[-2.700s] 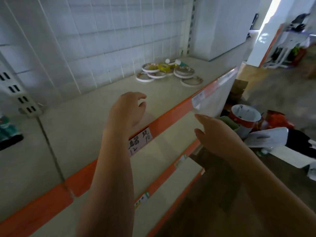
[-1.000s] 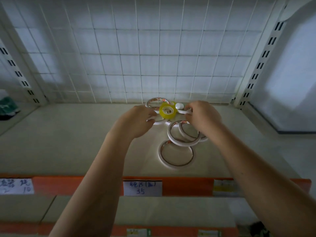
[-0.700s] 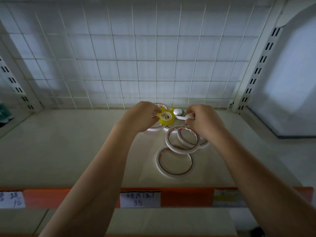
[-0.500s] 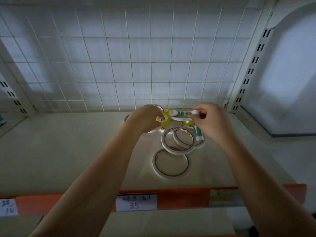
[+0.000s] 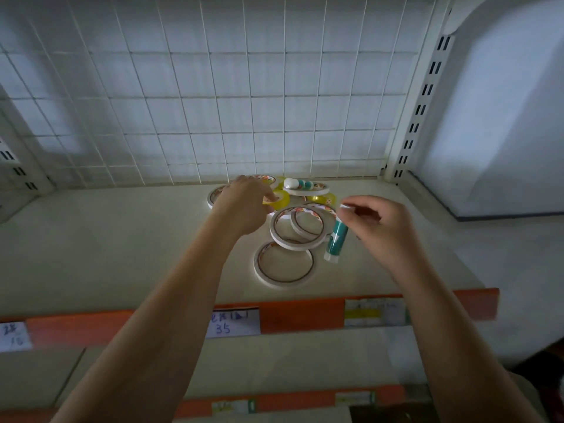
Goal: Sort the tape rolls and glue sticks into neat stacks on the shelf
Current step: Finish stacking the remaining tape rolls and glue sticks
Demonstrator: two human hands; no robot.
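While the right hand [image 5: 380, 227] pinches the white end of a teal glue stick [image 5: 336, 239] between thumb and curled fingers, the stick hangs tilted just right of frame centre, its lower white end close above the shelf [image 5: 122, 239]. Left of it, white tape rolls [image 5: 297, 228] lie overlapped, one more [image 5: 283, 265] flat below them. The left hand [image 5: 244, 206], fingers curled, holds a yellow tape roll [image 5: 279, 200] above the pile. A second glue stick [image 5: 297, 184] lies on a further white roll near the wire grid [image 5: 213, 102]. An orange shelf edge [image 5: 299, 315] with a price label [image 5: 233, 325] crosses the lower frame.
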